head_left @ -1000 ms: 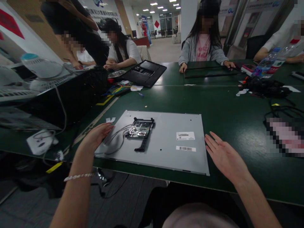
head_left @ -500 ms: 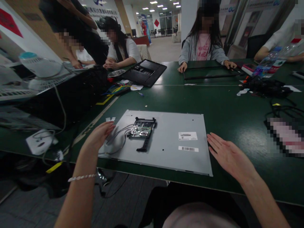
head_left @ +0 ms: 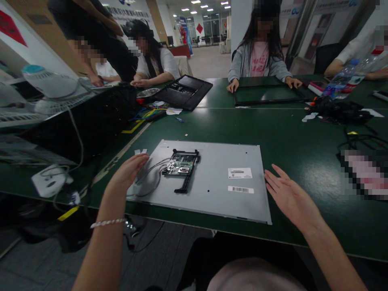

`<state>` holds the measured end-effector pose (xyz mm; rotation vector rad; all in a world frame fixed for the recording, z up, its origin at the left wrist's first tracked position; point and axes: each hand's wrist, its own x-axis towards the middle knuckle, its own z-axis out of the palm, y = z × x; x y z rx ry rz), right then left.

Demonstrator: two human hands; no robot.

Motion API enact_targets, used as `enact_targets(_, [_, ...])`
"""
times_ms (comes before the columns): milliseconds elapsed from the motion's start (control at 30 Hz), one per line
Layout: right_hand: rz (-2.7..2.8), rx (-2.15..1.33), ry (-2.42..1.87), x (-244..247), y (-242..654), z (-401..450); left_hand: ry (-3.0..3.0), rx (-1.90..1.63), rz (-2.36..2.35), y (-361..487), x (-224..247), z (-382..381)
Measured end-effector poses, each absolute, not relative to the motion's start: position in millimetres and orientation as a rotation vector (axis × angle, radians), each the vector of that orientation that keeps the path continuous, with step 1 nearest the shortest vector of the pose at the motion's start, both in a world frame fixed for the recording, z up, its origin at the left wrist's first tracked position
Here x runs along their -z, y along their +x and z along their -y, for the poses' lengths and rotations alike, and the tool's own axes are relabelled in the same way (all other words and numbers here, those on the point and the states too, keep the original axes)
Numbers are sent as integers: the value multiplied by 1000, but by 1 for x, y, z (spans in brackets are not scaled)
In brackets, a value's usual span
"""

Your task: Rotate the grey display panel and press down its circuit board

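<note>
Metal panel (head_left: 212, 182) — between open left (head_left: 131, 167) and right hands (head_left: 291, 202).

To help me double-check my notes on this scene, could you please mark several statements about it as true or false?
1. The circuit board lies on the grey panel. True.
2. The right hand is gripping a screwdriver. False: it is open and empty, beside the panel's right edge.
3. Both white labels are on the left half of the panel. False: they are on its right half.
4. A beaded bracelet is worn on the arm of the left hand. True.
5. The person opposite is touching a thin black frame. True.
</note>
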<state>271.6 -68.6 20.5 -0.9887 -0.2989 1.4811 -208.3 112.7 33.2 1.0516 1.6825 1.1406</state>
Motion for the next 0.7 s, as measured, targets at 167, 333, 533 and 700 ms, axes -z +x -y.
enact_targets(167, [236,-1510,-949,-21,276,69,893,-1172,-1676,-208,-36,-116])
enact_targets(333, [208,-1483,-992,-31,278,69,871,-1176,-1660,-204,-36,-115])
enact_targets(533, [251,-1458,-995,-30,282,71,887,-1169,-1645,-199,-36,-113])
enact_targets(700, [284,-1450,-984,-24,288,73,866,-1136,-1624,-197,-38,-110])
